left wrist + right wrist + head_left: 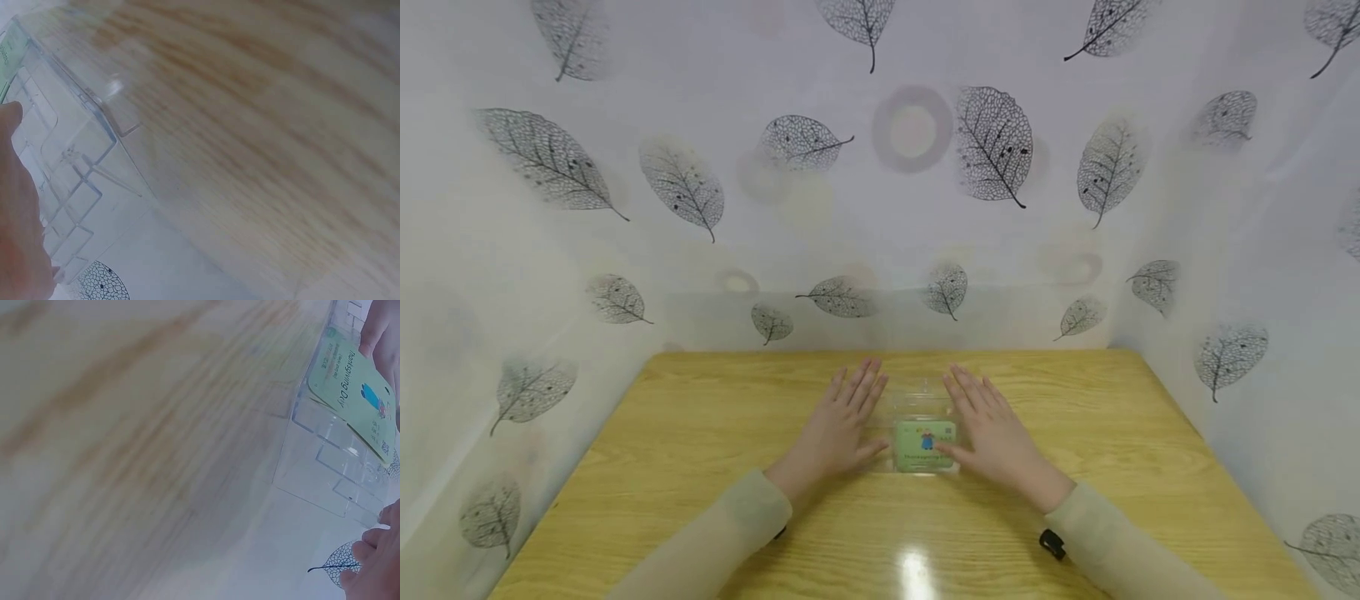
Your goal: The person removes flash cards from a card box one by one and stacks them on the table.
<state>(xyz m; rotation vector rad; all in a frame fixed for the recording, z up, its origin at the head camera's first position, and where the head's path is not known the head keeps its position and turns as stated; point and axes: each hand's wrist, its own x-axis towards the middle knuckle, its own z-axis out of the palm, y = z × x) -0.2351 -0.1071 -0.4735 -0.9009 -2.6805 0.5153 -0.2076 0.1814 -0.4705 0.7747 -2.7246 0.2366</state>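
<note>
A clear plastic card holder (922,406) sits on the table between the two hands. In it rests a small stack of green cards (916,459), the top one printed "Thanksgiving Day" with a little figure in blue. My left hand (838,423) lies along the holder's left side, fingers straight, its thumb reaching toward the cards. On the other side my right hand (995,433) lies likewise straight, its thumb tip over the right part of the green card. The right wrist view shows the card stack (350,387) tilted in the holder; whether the fingertips touch the plastic I cannot tell.
A yellow wood-grain table (700,433) spreads around the holder. Behind and at both sides hangs a pale cloth (880,233) with dark leaf prints. A black wrist strap piece (1052,544) shows by the right sleeve.
</note>
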